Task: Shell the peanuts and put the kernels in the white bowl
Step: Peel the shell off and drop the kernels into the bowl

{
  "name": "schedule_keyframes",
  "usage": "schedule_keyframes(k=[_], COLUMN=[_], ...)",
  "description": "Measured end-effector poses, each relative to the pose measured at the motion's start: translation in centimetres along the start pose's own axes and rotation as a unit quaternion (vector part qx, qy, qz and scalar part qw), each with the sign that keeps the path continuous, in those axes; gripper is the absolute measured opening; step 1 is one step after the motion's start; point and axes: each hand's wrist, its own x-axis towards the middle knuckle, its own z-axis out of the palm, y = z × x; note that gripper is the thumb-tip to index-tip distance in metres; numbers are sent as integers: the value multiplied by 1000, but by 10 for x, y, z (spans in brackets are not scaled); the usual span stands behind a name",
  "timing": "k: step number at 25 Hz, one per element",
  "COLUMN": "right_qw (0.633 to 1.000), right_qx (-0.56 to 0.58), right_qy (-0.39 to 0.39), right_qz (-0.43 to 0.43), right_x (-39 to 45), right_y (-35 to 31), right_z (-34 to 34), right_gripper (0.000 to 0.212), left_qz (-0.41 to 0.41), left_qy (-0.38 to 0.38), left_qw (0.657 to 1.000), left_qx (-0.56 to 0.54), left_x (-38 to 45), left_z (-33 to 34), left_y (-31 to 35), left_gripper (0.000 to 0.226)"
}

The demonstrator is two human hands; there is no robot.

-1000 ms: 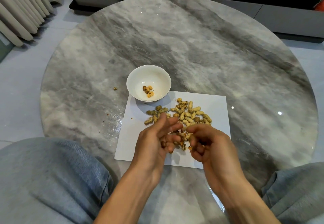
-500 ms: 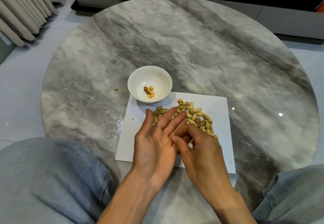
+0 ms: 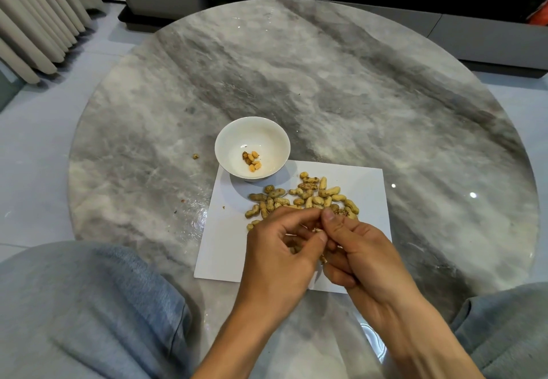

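A white bowl (image 3: 234, 141) stands at the far left corner of a white paper sheet (image 3: 225, 239) and holds several kernels (image 3: 253, 161). A pile of unshelled peanuts (image 3: 302, 196) lies on the sheet just beyond my hands. My left hand (image 3: 278, 254) and my right hand (image 3: 358, 251) meet over the sheet's near half, fingers curled, both pinching one peanut (image 3: 318, 229) between thumbs and fingertips. Most of that peanut is hidden by my fingers. Bits of shell show under my palms.
The round grey marble table (image 3: 326, 82) carries a shell crumb (image 3: 195, 156) left of the bowl. My knees in grey trousers (image 3: 89, 304) flank the table's near edge. Curtains (image 3: 35, 17) hang at the far left and a dark cabinet stands behind.
My left hand, flat with straight fingers half a second ago, has curled. Both hands have come together and now pinch a peanut between them above the sheet.
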Motion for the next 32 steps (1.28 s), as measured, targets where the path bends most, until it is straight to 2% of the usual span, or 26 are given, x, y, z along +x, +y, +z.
schedule_keyframes(k=[4,7,10,16,20,22,28,30,32], right_qw=[996,982,973,993,999,999,995,995,996], right_qx=[-75,-156,-183,-100,-37,-38,-81,-76,-77], right_qy=[34,61,68,40,27,24,37,38,37], right_qz=[-20,-93,-121,-57,-11,-10,-51,-48,-37], right_x=[-5,-7,-9,-9,-8,-8,-9,-10,-11], right_y=[-7,-7,-5,-1,1,2,0,-2,-4], right_z=[-2,-1,0,1,0,1,3,2,1], right_gripper=[33,47,51,40,42,40,40,38,41], left_qz=[121,230,280,320,344,331,193,176,203], left_qy=[33,18,12,30,22,22,63,71,53], left_qw=[985,944,913,884,850,859,955,965,956], left_qx=[120,234,297,340,398,390,216,181,206], left_x=[3,1,-2,-4,-4,-4,2,4,3], left_z=[-2,-3,-4,-6,-5,-3,-3,-4,-4], left_y=[-10,-10,-10,-10,-13,-14,-17,-16,-14], left_gripper=[21,17,16,21,20,15,19,19,16])
